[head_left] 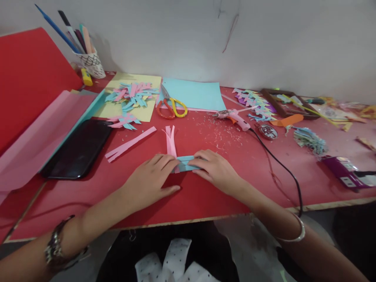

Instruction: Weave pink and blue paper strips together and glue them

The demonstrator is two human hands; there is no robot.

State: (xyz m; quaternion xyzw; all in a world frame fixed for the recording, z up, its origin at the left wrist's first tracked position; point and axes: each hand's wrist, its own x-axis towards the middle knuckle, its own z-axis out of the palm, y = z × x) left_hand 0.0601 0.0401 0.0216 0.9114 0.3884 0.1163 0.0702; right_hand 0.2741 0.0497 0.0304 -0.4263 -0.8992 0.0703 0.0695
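Observation:
A light blue folded paper strip (185, 163) lies across the red tabletop in front of me, between my two hands. My left hand (152, 172) rests its fingertips on the strip's left end, its thumb stretched out apart on the table. The right end is between the thumb and fingers of my right hand (216, 170), which cover it. Beneath the blue strip's left part runs a pink paper strip (170, 143), slit into tails at its far end. Another slit pink strip (131, 144) lies to the left.
Orange-and-yellow-handled scissors (172, 105) lie beside a pile of cut paper pieces (135, 94) and blue sheets (194, 94). A pink glue gun (235, 116) trails a black cord. A black phone (79, 149) sits left, a purple power strip (346, 172) right.

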